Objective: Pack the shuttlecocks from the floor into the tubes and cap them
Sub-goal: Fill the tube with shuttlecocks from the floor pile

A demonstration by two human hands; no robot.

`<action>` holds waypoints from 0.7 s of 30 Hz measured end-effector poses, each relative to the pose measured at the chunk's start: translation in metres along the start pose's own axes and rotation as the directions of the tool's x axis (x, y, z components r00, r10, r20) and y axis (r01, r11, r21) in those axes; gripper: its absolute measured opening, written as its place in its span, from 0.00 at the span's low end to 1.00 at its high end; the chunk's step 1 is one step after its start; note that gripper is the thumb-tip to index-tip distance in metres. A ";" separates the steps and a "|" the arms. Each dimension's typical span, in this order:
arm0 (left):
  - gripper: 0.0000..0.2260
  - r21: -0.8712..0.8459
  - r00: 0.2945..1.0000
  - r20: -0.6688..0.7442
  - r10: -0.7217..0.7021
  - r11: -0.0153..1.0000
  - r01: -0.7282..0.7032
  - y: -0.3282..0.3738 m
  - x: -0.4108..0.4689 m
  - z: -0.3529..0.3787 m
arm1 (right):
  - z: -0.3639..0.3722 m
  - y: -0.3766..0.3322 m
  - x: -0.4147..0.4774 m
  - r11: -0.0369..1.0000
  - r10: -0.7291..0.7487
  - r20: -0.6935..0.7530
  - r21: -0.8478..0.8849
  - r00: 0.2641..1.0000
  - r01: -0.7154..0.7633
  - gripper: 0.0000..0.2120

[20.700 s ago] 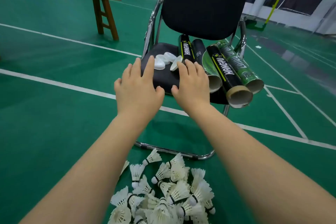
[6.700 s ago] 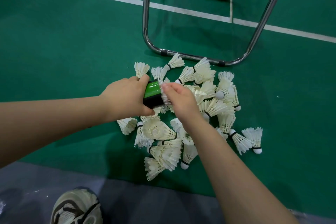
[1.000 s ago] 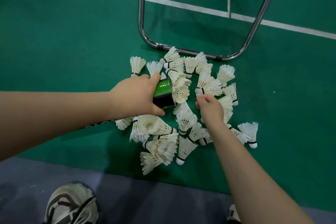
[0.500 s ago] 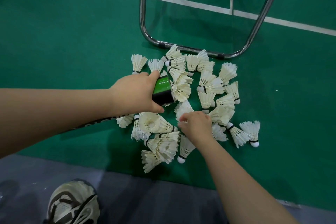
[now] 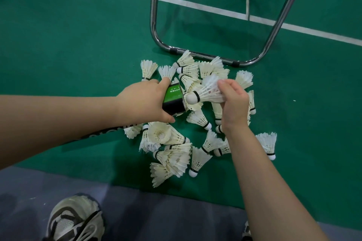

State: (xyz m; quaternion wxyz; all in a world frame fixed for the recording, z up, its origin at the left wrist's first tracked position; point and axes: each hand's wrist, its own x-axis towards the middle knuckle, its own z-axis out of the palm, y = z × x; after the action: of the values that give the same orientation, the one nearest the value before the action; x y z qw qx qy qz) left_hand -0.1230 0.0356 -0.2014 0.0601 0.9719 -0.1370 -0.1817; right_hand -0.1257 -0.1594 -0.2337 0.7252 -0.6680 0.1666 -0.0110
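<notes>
My left hand (image 5: pixel 143 101) grips a green and black tube (image 5: pixel 174 100) near its open end, which points right; the rest of the tube runs back under my forearm. My right hand (image 5: pixel 233 101) pinches a white shuttlecock (image 5: pixel 205 92) by its feathers. Its cork tip points left and sits just at the tube's mouth. Below both hands a pile of several white shuttlecocks (image 5: pixel 172 154) lies scattered on the green floor.
The chrome base frame of a chair (image 5: pixel 156 31) stands on the floor just beyond the pile. White court lines (image 5: pixel 195 4) cross the green mat. A grey floor strip and my shoe (image 5: pixel 74 221) are at the bottom edge.
My right hand has lifted a shuttlecock out of the pile and carried it up and left to the tube's mouth. My left hand keeps holding the tube in place.
</notes>
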 end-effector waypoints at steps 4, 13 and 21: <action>0.35 -0.004 1.000 0.006 0.004 1.000 -0.004 0.002 0.000 0.001 | 0.005 -0.017 -0.005 0.996 0.034 0.296 -0.083 0.955 -0.010 0.09; 0.32 0.009 0.999 -0.018 0.045 0.999 -0.045 0.005 0.001 -0.002 | 0.002 -0.035 -0.012 0.885 0.404 0.745 -0.465 0.530 -0.021 0.18; 0.31 -0.042 0.999 -0.017 0.039 0.998 -0.039 0.009 0.000 -0.001 | 0.029 -0.025 -0.017 0.924 0.328 0.631 -0.368 0.703 -0.101 0.05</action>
State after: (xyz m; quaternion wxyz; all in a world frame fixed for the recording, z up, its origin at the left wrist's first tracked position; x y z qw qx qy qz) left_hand -0.1246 0.0266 -0.1993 0.0853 0.9690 -0.1517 -0.1755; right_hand -0.1290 -0.1298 -0.2041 0.6188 -0.7043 -0.0339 0.3462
